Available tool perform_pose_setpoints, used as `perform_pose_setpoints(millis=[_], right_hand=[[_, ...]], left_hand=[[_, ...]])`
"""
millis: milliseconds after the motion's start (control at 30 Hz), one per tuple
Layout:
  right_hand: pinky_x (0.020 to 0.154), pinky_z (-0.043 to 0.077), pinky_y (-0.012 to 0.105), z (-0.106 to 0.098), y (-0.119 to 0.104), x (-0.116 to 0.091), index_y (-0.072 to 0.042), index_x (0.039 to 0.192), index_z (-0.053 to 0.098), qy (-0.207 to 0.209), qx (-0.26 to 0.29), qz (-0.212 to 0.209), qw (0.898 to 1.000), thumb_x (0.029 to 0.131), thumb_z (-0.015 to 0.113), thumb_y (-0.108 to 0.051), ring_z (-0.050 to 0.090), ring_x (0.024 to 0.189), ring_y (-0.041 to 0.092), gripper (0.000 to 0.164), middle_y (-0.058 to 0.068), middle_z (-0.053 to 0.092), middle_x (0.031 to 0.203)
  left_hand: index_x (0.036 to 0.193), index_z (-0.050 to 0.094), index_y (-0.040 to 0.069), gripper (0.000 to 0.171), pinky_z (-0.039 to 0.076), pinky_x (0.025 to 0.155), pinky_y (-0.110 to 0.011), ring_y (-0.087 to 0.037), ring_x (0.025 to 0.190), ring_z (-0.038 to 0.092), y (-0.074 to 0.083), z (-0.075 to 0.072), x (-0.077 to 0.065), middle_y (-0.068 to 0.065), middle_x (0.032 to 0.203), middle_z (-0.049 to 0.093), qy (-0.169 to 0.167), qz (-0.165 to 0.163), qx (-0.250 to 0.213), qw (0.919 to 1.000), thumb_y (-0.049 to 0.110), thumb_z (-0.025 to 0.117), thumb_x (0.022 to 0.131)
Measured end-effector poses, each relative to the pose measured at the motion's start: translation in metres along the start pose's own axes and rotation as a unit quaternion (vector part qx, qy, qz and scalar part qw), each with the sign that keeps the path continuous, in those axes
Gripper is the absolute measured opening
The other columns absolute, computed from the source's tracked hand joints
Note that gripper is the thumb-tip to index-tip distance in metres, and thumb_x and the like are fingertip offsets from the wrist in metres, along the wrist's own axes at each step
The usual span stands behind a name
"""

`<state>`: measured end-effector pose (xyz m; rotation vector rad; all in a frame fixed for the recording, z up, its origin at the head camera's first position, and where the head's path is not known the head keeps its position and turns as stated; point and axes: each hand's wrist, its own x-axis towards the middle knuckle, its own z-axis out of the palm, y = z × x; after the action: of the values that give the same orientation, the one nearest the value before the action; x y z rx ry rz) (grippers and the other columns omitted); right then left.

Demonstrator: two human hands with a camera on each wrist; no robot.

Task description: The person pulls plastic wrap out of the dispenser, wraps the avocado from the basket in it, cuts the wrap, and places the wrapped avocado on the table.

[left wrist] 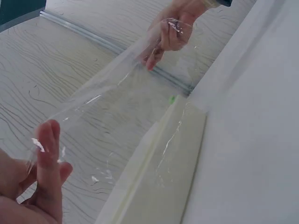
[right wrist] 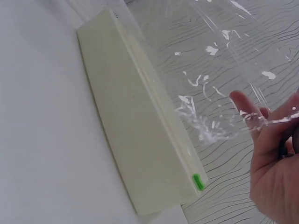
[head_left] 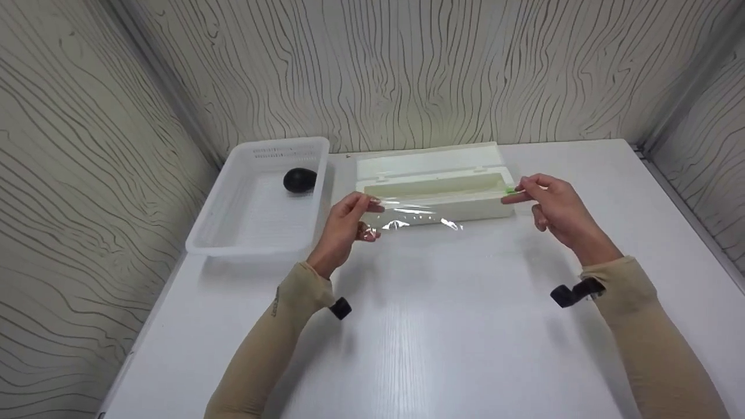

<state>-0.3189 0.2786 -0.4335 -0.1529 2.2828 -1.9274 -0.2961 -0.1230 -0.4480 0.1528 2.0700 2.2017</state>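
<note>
A sheet of clear plastic wrap point(head_left: 416, 212) stretches between my two hands, shiny and creased. My left hand point(head_left: 347, 224) pinches its left edge between thumb and fingers. At the other end, my right hand point(head_left: 556, 209) pinches the right edge, the bunched film showing at the fingertips in the right wrist view. Behind and beneath the film stands a long cream-white box point(head_left: 448, 208) with its lid point(head_left: 430, 161) tipped back. A small green tab point(right wrist: 198, 182) sits at the box's right end, close to my right hand in the head view.
Left of the box is a white plastic basket point(head_left: 201, 235) with a dark, egg-shaped object point(head_left: 300, 180) inside by its right wall. Both stand on a white table point(head_left: 442, 337). Wood-patterned panels point(head_left: 407, 70) rise behind the table and at both sides.
</note>
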Motion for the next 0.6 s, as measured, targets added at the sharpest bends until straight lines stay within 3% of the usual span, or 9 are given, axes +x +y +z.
perform_pose_setpoints(millis=[200, 333, 600], right_hand=[[0.04, 0.039, 0.016, -0.003, 0.02, -0.017, 0.002, 0.115, 0.055, -0.03, -0.042, 0.019, 0.998, 0.109, 0.052, -0.041, 0.038, 0.04, 0.002, 0.043, -0.006, 0.081, 0.096], [0.04, 0.04, 0.018, -0.004, 0.034, -0.025, -0.002, 0.113, 0.057, -0.053, -0.07, 0.042, 0.995, 0.109, 0.052, -0.038, 0.039, 0.041, 0.003, 0.036, -0.005, 0.081, 0.096], [0.043, 0.038, 0.021, -0.004, 0.055, -0.034, 0.005, 0.12, 0.057, -0.096, -0.12, 0.081, 0.985, 0.109, 0.054, -0.032, 0.037, 0.043, 0.006, 0.039, 0.003, 0.081, 0.096]], left_hand=[[0.121, 0.064, -0.001, 0.03, 0.061, 0.06, -0.026, -0.01, 0.059, 0.062, -0.016, 0.0, -0.023, -0.008, 0.101, 0.068, -0.03, -0.037, 0.019, 0.9987, 0.025, 0.051, 0.11], [0.121, 0.063, -0.002, 0.029, 0.061, 0.058, -0.026, -0.011, 0.058, 0.061, -0.028, -0.003, -0.031, -0.012, 0.102, 0.068, -0.048, -0.065, 0.034, 0.9961, 0.023, 0.051, 0.111], [0.118, 0.063, -0.005, 0.029, 0.062, 0.06, -0.028, -0.015, 0.06, 0.069, -0.05, -0.009, -0.043, -0.013, 0.101, 0.07, -0.078, -0.119, 0.07, 0.9874, 0.022, 0.053, 0.11]])
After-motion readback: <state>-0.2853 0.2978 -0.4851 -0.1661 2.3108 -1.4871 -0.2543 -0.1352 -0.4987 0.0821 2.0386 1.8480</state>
